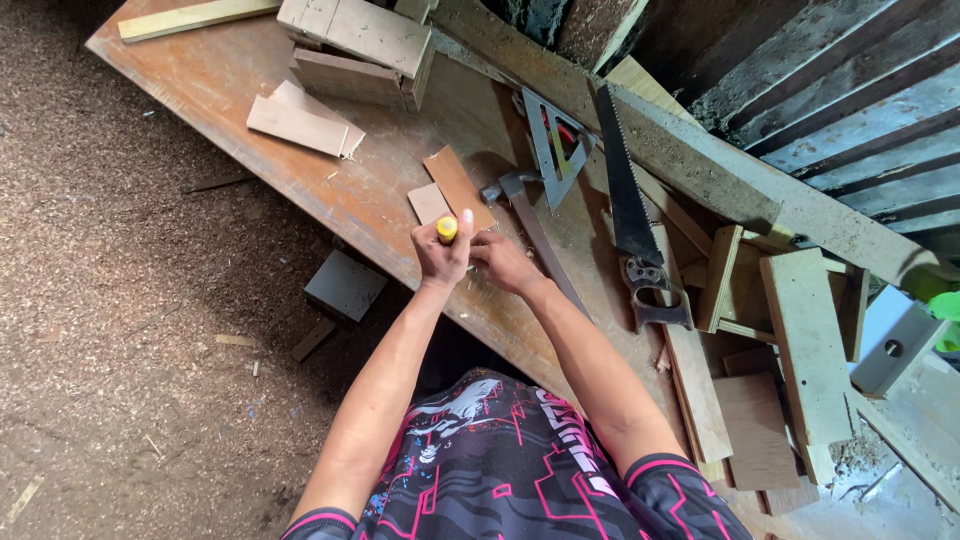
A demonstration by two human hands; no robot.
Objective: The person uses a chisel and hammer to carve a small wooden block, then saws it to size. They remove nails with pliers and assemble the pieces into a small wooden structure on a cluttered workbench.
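At surface (230, 90) edge, left hand (442, 255) clamped on yellow-tipped tool (446, 229) — right hand (503, 262) just beside, fingers curled, grip unclear; hammer (515, 195), saw (630, 215) near.

Soft daylight — sharp (corners perhaps dim).

yellow-handled tool (446, 229) tip hidden by left hand (442, 256)

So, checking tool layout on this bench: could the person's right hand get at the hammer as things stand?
Probably yes. The right hand rests on the workbench just below the hammer, whose handle runs right beside it, with nothing lying between. The left hand grips a yellow-topped tool.
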